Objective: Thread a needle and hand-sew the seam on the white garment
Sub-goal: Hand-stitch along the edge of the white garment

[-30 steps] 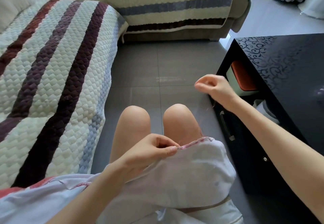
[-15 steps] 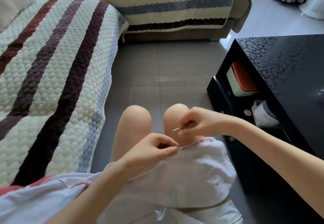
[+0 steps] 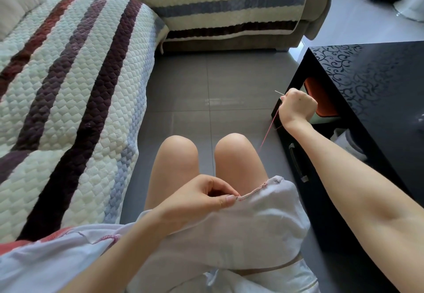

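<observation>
The white garment (image 3: 257, 224) lies over my lap, its edge carrying a line of pink stitches (image 3: 254, 191). My left hand (image 3: 202, 198) pinches that stitched edge between thumb and fingers. My right hand (image 3: 297, 107) is raised out to the right, beside the black table, and pinches a thin needle (image 3: 279, 92) whose tip sticks up to the left. A pink thread (image 3: 267, 133) runs taut from the right hand down towards my right knee and the seam.
A black table (image 3: 378, 91) with a scroll pattern stands on the right, with an orange and white item (image 3: 321, 100) on its shelf and a drawer handle (image 3: 297, 163) below. A sofa with a striped quilted cover (image 3: 75, 81) fills the left and back. Grey floor tiles (image 3: 218, 91) lie ahead.
My right hand went from far right down to the seam, took the needle, and has now pulled it up and right, drawing the thread taut. My left hand kept its pinch.
</observation>
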### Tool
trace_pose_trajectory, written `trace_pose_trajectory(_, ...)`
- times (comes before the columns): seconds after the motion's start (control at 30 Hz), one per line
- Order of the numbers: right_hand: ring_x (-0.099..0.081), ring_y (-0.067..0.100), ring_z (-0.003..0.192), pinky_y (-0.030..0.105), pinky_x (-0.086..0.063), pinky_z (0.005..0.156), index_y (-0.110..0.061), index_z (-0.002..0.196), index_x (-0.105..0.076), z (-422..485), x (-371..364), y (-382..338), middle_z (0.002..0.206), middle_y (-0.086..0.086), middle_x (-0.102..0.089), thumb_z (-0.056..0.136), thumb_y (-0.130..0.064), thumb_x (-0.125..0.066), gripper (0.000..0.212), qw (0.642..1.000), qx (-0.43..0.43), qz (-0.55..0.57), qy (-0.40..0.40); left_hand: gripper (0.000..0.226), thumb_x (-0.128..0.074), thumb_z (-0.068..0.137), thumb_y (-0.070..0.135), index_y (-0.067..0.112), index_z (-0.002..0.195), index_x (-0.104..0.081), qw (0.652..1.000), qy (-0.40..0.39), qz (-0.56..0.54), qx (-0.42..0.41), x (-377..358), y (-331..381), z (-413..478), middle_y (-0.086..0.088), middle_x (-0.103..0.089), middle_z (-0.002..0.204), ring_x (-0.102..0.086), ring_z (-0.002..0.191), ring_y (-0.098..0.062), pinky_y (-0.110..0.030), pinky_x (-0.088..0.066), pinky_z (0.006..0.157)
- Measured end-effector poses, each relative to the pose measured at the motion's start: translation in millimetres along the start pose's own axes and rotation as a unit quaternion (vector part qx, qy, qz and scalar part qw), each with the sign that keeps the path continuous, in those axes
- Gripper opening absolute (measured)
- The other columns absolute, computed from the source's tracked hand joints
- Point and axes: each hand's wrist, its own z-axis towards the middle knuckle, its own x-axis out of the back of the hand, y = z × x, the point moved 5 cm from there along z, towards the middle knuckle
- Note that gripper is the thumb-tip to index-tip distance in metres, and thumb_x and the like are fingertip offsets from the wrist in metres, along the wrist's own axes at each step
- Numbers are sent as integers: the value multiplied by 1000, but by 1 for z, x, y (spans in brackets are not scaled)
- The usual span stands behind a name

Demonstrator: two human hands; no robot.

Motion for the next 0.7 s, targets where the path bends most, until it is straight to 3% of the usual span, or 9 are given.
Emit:
trace_pose_trajectory(0.1,-61,37,104,34,-42,79,-6,109,-64,-8,1,-4,109,17,-67,96,-26,-52,26,999,26,1,-32,15,-67,79,26,16,85,-75,1000,8,-9,1,3,-1,1,5,-71,78,-61,76,-4,-17,-45,72)
trace_pose_trajectory(0.2,-63,21,98,33,-45,85,-24,109,-69,-40,13,-28,107,0,-70,89,-35,-62,24,976,113,153,-106,13,-67,78,27,19,83,-76,1000,11,-9,0,4,0,2,6,-71,77,-61,76,-4,-17,-44,72)
trace_pose_trajectory(0.3,-58,8,65,29,-50,63,-25,92,-75,-91,38,-54,72,-12,-68,85,-32,-70,11,883,205,324,-270,13,-67,78,27,18,82,-76,1000,13,-11,-1,5,0,3,6,-71,77,-61,76,-4,-17,-45,72)
trace_pose_trajectory(0.37,-47,2,51,15,-35,51,-20,92,-76,-129,52,-64,53,-18,-54,88,-28,-67,12,825,275,287,-402,12,-66,77,26,19,80,-75,1000,19,-9,-2,6,1,3,10,-68,73,-59,72,-1,-16,-43,70)
trace_pose_trajectory(0.43,-53,-7,61,11,-36,57,-25,95,-74,-157,57,-64,58,-29,-56,89,-35,-64,15,792,314,216,-477,11,-66,78,27,20,78,-75,1000,25,-6,-2,6,1,3,11,-65,71,-55,70,-1,-16,-41,69)
trace_pose_trajectory(0.5,-55,-10,74,12,-37,65,-36,98,-71,-171,55,-59,70,-37,-58,87,-49,-61,20,789,350,162,-479,12,-66,79,29,22,78,-76,1000,28,12,-4,9,2,2,8,-67,73,-56,72,-3,-17,-42,70)
trace_pose_trajectory(0.57,-52,-6,71,13,-37,62,-38,88,-69,-177,54,-54,67,-35,-56,87,-55,-58,21,794,375,124,-463,13,-66,82,28,22,80,-77,998,41,44,-1,14,2,1,2,-72,77,-61,75,-5,-22,-45,73)
trace_pose_trajectory(0.63,-49,-1,64,16,-34,56,-38,68,-59,-179,56,-50,61,-29,-54,88,-49,-59,23,796,384,117,-453,10,-69,87,22,17,83,-77,995,58,81,5,18,1,0,-1,-74,80,-63,75,-6,-24,-48,74)
trace_pose_trajectory(0.7,-47,0,61,16,-31,54,-37,62,-52,-179,57,-45,59,-27,-53,88,-39,-64,28,800,382,128,-445,12,-69,88,20,14,82,-77,990,65,122,10,20,1,-2,3,-73,75,-62,71,-3,-22,-48,70)
